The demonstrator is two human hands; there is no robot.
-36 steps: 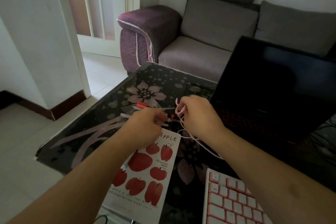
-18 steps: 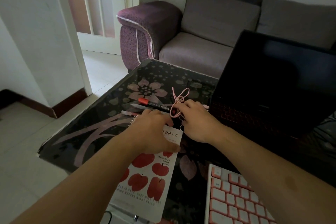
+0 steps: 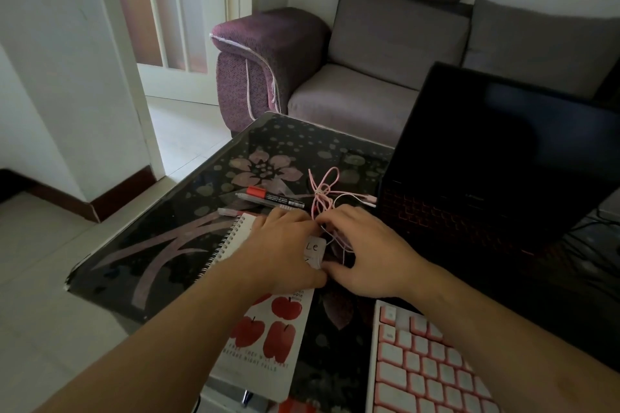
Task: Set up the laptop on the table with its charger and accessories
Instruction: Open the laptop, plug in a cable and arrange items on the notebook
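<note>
On the glass worktop (image 3: 141, 265), patterned with pale flowers, the laptop (image 3: 496, 157) stands open at about two o'clock from the hands, screen dark, red-lit keys faintly visible. A pink-and-white keyboard (image 3: 426, 362) lies at five o'clock, near the front edge. A spiral notebook (image 3: 268, 339) with red apples on its cover lies at six to seven o'clock, with a red-capped marker (image 3: 271, 195) and a clear pen (image 3: 231, 212) just beyond it at eleven o'clock.

The pink cable (image 3: 322, 193) sits loosely tangled at twelve o'clock, beside the laptop's left edge, one plug end pointing toward that edge. In my judgement it is placed there for connection on that side.

The left hand (image 3: 285, 251) lies palm down on the top of the notebook, fingers extended toward the cable; whether the fingertips touch a strand cannot be told. It appears to steady the work area. The right hand (image 3: 365, 255) is arched over the lower strands, fingers curled; the nearest strands pass under it, but whether it pinches them cannot be told.

Assessment: the cable is being sorted, not yet plugged. Thin strands tangle readily; a loop may snag the marker. No charger brick is visible.
</note>
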